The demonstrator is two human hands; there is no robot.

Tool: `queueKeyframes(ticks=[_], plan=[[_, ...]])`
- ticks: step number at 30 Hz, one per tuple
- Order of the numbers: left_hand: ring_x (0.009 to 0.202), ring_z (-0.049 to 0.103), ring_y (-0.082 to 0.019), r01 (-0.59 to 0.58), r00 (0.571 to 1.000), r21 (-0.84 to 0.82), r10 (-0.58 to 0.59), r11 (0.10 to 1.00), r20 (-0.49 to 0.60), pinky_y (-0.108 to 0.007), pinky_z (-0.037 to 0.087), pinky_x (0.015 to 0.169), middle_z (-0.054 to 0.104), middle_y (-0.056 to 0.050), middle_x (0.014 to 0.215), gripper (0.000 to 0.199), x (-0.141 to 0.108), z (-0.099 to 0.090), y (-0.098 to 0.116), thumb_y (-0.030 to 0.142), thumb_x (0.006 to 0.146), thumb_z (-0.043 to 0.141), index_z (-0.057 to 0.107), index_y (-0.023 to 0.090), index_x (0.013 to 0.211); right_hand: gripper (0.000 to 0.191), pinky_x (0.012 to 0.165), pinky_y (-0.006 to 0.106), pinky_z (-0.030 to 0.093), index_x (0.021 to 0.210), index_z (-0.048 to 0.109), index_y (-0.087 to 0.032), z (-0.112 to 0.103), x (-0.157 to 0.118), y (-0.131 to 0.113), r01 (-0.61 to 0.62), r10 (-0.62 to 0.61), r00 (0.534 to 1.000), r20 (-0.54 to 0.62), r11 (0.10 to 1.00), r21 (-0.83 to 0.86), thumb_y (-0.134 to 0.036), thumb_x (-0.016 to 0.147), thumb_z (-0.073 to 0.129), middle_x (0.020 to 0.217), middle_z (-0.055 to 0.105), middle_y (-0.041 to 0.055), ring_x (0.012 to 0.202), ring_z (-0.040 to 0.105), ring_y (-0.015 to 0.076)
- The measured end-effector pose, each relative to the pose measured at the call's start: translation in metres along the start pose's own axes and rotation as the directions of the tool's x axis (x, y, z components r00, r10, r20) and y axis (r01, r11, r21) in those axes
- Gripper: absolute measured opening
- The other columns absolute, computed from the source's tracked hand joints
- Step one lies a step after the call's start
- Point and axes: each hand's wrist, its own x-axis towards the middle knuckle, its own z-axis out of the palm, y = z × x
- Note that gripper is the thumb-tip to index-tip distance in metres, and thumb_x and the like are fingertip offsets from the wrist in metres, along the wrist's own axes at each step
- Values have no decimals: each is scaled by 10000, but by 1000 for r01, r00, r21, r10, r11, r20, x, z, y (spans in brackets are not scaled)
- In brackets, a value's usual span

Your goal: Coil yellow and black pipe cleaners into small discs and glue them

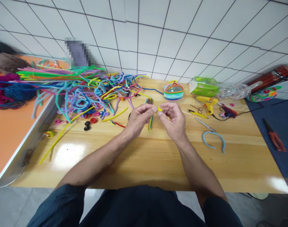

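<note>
Over the middle of the wooden table, my left hand [140, 119] and my right hand [174, 120] meet at the fingertips. Both pinch a small yellow piece of pipe cleaner [159, 109], mostly covered by the thumbs and fingers. Just behind and below my left hand lies a pair of pliers [150, 123] with green and yellow handles, partly hidden by it. A yellow pipe cleaner [117, 114] and a short red one [119, 124] lie to the left of that hand. Beyond the hands stands a round ornament [173, 91] wrapped in coloured stripes.
A tangled heap of pipe cleaners [87, 88] covers the back left, near black buttons [87, 126]. To the right lie a yellow glue gun [208, 104], scissors [199, 109], a cutter [205, 125] and a bent blue pipe cleaner [213, 134]. A green packet [204, 86] stands by the tiled wall.
</note>
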Motion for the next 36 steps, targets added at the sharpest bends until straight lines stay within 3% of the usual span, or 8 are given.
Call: queueKeyframes(ticks=[6, 15, 22, 30, 36], plan=[[516, 385, -58, -20, 999, 12, 20, 1000, 49, -235, 265, 485, 650, 13, 723, 386, 2, -1, 1, 523, 733, 932, 768, 191, 842, 332, 695, 294, 575, 1095, 614, -273, -1, 3, 5, -42, 40, 999, 17, 991, 127, -461, 912, 818, 872, 722, -39, 725, 689, 127], [527, 358, -65, -49, 998, 122, 43, 991, 55, -235, 258, 491, 598, 24, 663, 383, 4, -6, 4, 517, 742, 920, 740, 180, 774, 261, 709, 293, 573, 1100, 634, -278, -2, 2, 2, -16, 12, 999, 45, 996, 85, -345, 904, 793, 858, 714, -50, 726, 670, 120], [537, 359, -75, -53, 997, 148, 45, 988, 57, -247, 257, 496, 580, 30, 657, 392, 4, -5, 4, 532, 733, 922, 745, 186, 789, 240, 708, 302, 580, 1054, 658, -273, -2, 3, 1, 4, -5, 999, 46, 1000, 31, -384, 903, 808, 869, 727, -34, 741, 668, 133], [545, 334, -83, -82, 997, 150, 83, 985, 5, -253, 248, 506, 504, 51, 622, 372, -2, -2, 4, 510, 751, 902, 709, 193, 771, 168, 657, 289, 546, 1008, 681, -266, 2, 0, 0, 10, -10, 999, 54, 1000, 14, -374, 929, 784, 794, 690, -38, 691, 624, 130], [576, 370, -94, -111, 992, 86, 116, 990, -57, -251, 299, 545, 500, 54, 627, 373, -5, 1, -4, 517, 771, 880, 686, 199, 775, 166, 719, 306, 578, 1019, 700, -266, 10, -6, 2, 10, -11, 1000, 25, 999, 51, -390, 947, 783, 870, 756, -18, 757, 692, 142]])
